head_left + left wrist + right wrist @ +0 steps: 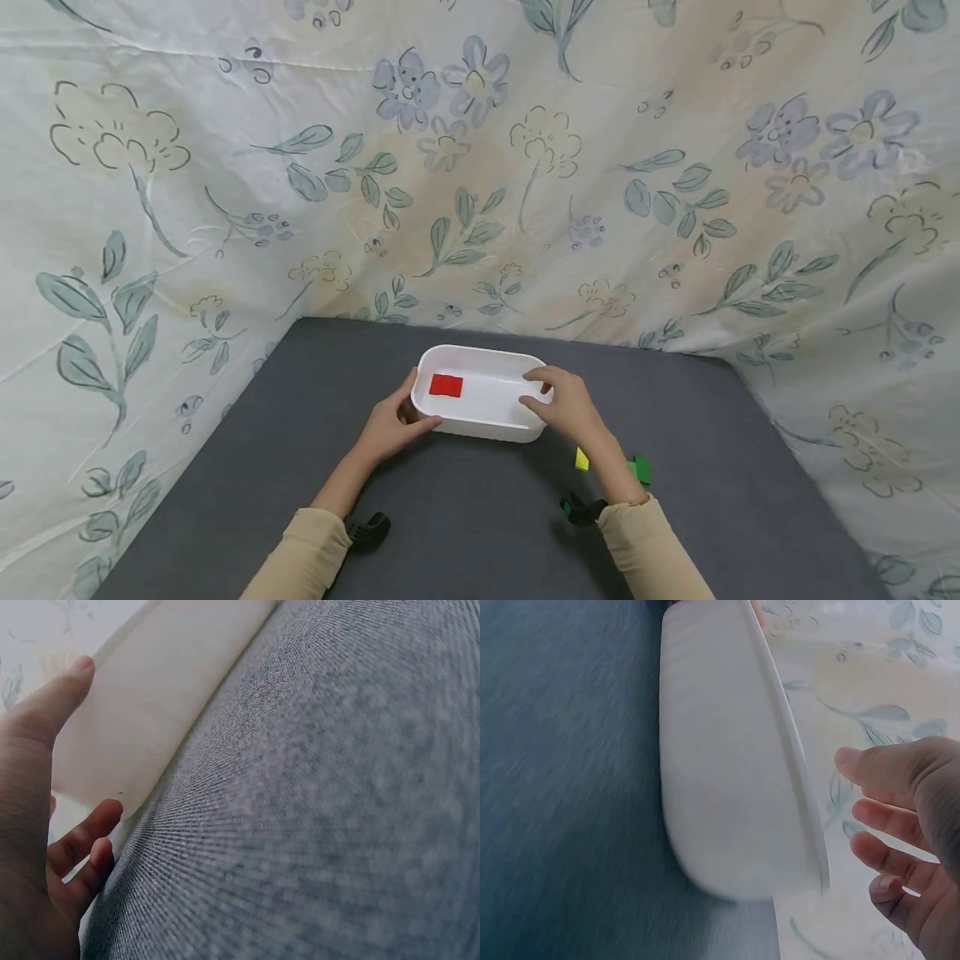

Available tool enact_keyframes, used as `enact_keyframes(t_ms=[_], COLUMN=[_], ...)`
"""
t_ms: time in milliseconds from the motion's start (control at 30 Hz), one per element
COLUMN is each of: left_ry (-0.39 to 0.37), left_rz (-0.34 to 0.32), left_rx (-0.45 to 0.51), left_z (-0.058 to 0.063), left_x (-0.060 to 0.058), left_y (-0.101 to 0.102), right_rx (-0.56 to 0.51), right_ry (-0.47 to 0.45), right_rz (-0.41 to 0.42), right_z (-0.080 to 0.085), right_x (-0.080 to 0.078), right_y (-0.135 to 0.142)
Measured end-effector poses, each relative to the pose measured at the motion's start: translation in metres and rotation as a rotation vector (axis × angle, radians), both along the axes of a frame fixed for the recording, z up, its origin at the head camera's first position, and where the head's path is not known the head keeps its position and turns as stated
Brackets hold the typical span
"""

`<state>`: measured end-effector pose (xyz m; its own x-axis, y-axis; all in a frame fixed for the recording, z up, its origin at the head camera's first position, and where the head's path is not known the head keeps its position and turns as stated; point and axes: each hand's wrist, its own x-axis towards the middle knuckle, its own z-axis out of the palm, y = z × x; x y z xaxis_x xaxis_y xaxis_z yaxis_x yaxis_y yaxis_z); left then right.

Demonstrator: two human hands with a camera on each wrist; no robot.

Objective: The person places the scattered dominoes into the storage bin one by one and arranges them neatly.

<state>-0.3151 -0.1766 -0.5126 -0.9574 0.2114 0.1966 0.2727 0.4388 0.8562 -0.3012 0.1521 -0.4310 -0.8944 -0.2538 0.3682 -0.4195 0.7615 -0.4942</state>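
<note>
Tub sits on the grey table, in front of the person and between both hands. At its left end the left hand holds it, thumb along the near wall, fingers round the corner. If that hold tugged or tipped the end, the red block, lying loose-looking inside near that end, could slide. Over the right end, the right hand has thumb and fingers spread, nothing visible between them; the right wrist view shows its fingertips apart from the rim. With only one end held, a knock from this hand could swing the tub round. Farther right, a yellow block and green blocks lie on the table, partly hidden by the right forearm; a low sweep of that arm might scatter them.
</note>
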Motion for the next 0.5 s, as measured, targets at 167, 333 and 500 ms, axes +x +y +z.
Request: enact_keyframes(t_ms=[167, 333, 500], left_ry=[0.013, 0.013, 0.014], left_rz=[-0.003, -0.008, -0.005], left_rx=[-0.002, 0.012, 0.006], left_z=[-0.002, -0.003, -0.002], left_x=[0.000, 0.000, 0.000], left_y=[-0.001, -0.001, -0.002], right_rx=[0.008, 0.026, 0.038], right_ry=[0.015, 0.004, 0.017], right_rz=[-0.074, -0.138, -0.181], right_z=[-0.008, -0.015, -0.024], right_x=[0.020, 0.038, 0.055], right_y=[0.026, 0.052, 0.075])
